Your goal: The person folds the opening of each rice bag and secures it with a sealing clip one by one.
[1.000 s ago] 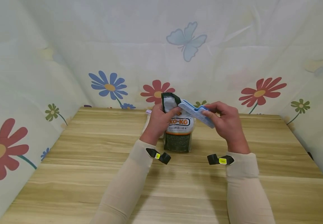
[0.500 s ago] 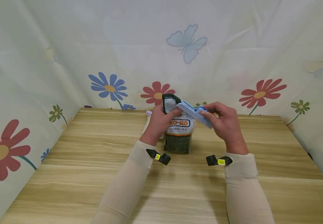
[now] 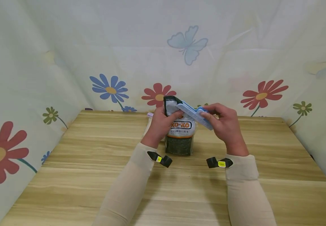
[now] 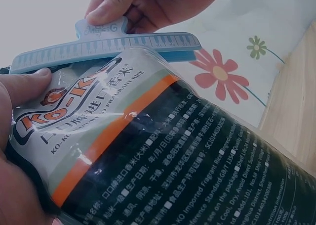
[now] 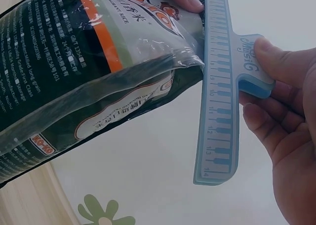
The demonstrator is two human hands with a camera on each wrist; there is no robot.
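A KO-KO rice bag (image 3: 179, 138), dark green and white with an orange stripe, stands upright on the table. My left hand (image 3: 160, 124) grips its upper part, thumb across the front just below the top. A long light-blue clip (image 3: 195, 116) with piano-key and ruler markings lies slantwise over the bag's top. Between thumb and fingers, my right hand (image 3: 227, 125) pinches the handle of this clip. In the left wrist view the clip (image 4: 106, 47) reaches across the bag's upper edge close to the left thumb. The right wrist view shows part of the clip (image 5: 217, 151) extending past the bag's side.
Behind the left hand, a pale item (image 3: 148, 125) with a lilac strip (image 3: 150, 114) on top is mostly hidden. The wooden table (image 3: 95, 175) ends at a flower-printed cloth backdrop (image 3: 134, 56) at the back and sides.
My right hand and the clip have shifted slightly left and down, further across the bag's top. The left hand keeps its hold on the bag.
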